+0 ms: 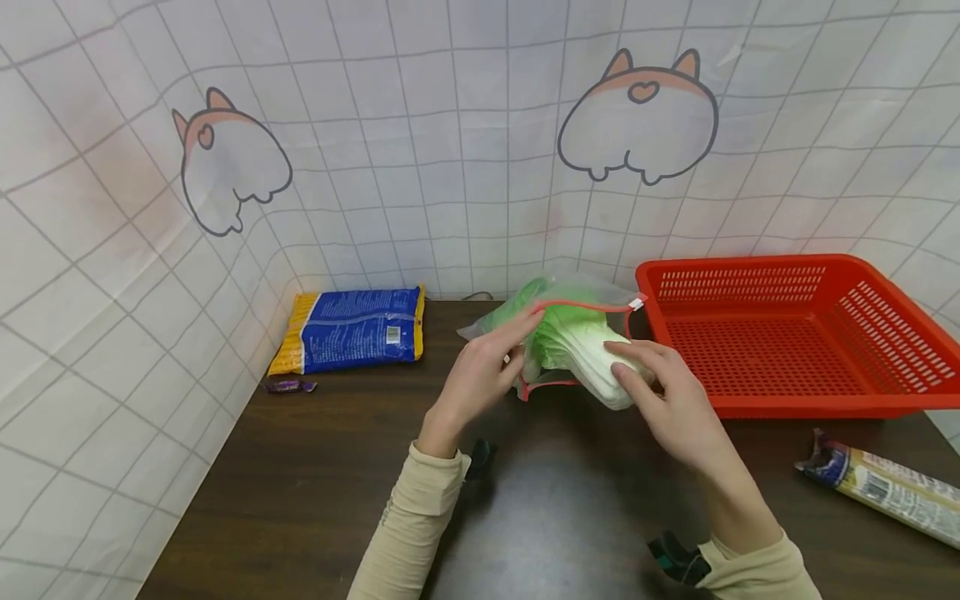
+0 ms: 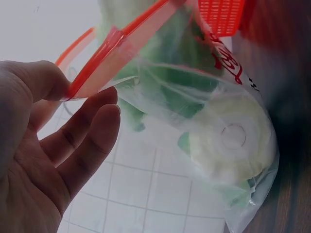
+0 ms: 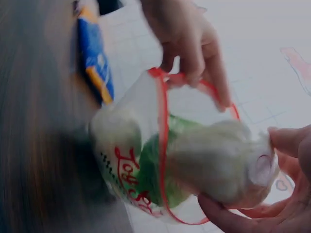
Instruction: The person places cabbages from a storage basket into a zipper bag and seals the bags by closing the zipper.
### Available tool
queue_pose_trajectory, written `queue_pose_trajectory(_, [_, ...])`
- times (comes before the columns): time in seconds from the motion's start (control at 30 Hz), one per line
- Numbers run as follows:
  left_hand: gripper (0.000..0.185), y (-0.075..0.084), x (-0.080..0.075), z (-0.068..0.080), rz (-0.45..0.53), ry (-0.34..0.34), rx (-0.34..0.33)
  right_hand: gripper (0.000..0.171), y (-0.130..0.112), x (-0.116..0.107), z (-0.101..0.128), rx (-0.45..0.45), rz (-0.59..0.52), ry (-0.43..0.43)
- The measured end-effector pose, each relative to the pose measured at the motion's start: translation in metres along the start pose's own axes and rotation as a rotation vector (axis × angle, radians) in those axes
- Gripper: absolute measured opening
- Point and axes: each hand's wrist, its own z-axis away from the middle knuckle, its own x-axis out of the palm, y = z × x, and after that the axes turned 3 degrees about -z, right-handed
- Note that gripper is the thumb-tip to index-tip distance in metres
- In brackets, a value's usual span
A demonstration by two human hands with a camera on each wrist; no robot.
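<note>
A clear zip bag (image 1: 480, 326) with a red-edged mouth lies on its side above the dark table. My left hand (image 1: 474, 377) pinches the red rim (image 2: 99, 58) of the mouth between thumb and fingers. In my right hand (image 1: 681, 410) is a napa cabbage (image 1: 583, 348), gripped around its white base. Its leafy green end sits inside the bag while the white base sticks out of the mouth. Deeper in the bag, a second pale vegetable (image 2: 232, 138) shows its round cut base through the plastic. Red lettering (image 3: 129, 167) runs along the bag's side.
To the right stands a red plastic basket (image 1: 757, 406), close beside the bag. A blue and yellow packet (image 1: 356, 331) lies at the back left, with a small purple wrapper (image 1: 289, 387) in front. At the right edge lies a long printed package (image 1: 892, 490).
</note>
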Motion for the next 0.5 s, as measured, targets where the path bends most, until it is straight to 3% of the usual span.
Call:
queue_pose_trajectory(0.23, [0.051,0.001,0.001,0.0,-0.001,-0.003,-0.011,0.029,-0.001,0.01,-0.001,-0.02,0.047,0.151])
queue_pose_trajectory(0.4, [0.051,0.0,0.002,0.0,0.003,-0.016,-0.013,0.036,-0.001,0.014,-0.002,0.052,-0.063,0.048])
queue_pose_trajectory(0.5, [0.053,0.0,0.0,0.0,0.013,-0.003,-0.032,0.038,0.0,0.016,-0.004,0.06,-0.07,0.052])
